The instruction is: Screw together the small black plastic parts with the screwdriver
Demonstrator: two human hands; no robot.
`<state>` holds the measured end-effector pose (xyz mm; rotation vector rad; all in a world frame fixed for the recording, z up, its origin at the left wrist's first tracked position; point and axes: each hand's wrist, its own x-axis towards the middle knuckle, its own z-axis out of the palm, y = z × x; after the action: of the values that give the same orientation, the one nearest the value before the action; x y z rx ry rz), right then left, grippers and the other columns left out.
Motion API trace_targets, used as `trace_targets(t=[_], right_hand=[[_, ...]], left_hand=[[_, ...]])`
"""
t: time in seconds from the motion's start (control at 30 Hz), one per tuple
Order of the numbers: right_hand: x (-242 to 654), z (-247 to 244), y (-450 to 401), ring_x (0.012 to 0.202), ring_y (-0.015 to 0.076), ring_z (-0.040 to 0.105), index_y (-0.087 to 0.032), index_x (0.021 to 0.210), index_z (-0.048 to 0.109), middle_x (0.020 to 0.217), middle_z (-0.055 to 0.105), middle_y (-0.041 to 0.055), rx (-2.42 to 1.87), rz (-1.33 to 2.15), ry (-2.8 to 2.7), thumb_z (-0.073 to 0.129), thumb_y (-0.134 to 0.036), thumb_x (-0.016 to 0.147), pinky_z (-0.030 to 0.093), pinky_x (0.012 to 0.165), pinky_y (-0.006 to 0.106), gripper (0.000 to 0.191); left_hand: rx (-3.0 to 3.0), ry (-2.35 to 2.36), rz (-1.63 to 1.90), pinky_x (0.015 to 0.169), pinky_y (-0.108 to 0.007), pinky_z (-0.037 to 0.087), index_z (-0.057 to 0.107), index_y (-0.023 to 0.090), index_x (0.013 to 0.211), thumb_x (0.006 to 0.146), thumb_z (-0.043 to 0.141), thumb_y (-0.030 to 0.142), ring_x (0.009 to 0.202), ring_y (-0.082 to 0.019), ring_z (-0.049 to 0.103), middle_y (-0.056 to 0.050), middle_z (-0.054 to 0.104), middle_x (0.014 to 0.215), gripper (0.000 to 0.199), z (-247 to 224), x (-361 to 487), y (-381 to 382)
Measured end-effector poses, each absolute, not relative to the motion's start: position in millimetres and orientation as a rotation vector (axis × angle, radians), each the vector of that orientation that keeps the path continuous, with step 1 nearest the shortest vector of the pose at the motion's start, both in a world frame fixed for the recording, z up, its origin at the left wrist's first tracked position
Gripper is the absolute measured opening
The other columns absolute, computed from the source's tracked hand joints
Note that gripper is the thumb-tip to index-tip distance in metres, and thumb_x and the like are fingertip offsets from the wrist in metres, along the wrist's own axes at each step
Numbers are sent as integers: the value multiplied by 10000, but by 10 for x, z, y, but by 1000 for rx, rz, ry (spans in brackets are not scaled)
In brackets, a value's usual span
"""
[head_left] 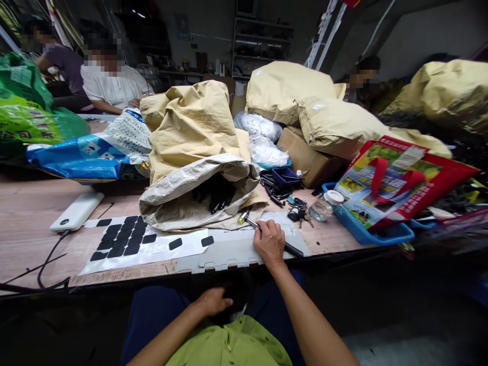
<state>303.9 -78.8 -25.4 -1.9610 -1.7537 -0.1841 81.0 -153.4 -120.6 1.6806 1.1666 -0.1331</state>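
That slim tool there, bright metal at its far end and black at the near one, is gripped mid-length, slanting across the pale grey sheet by the table's front edge.

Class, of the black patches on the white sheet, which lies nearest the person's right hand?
The rightmost patch, at the right edge of the white sheet; the others all lie farther from the right hand.
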Motion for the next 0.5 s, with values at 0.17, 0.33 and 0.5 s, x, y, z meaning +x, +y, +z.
trace_targets(t=[0.17,0.33,0.5], right_hand=[[3033,-251,-787,979,238,473,-231,1140,708,1029,621,77,-1964,-187,-1758,603,-230,912,297,802,343,250],[3034,-260,-786,978,240,470,-232,1133,706,1026,617,77,-1969,-202,-1761,600,-240,917,295,803,344,241],[3041,-250,-781,983,237,479,-239,1128,709,1026,616,74,-1982,-188,-1761,612,-238,915,300,804,337,234]], left_hand=[[1662,720,-127,746,-326,545,714,216,1227,852,690,487,830,-241,719,-78,768,982,463,-213,750,-1253],[1786,1000,455,643,-258,485,738,178,987,909,613,488,698,-161,636,-47,731,847,342,338,755,-378],[2057,1838,657,702,-288,481,742,187,901,847,660,406,837,-226,669,-86,736,892,239,318,957,365]])
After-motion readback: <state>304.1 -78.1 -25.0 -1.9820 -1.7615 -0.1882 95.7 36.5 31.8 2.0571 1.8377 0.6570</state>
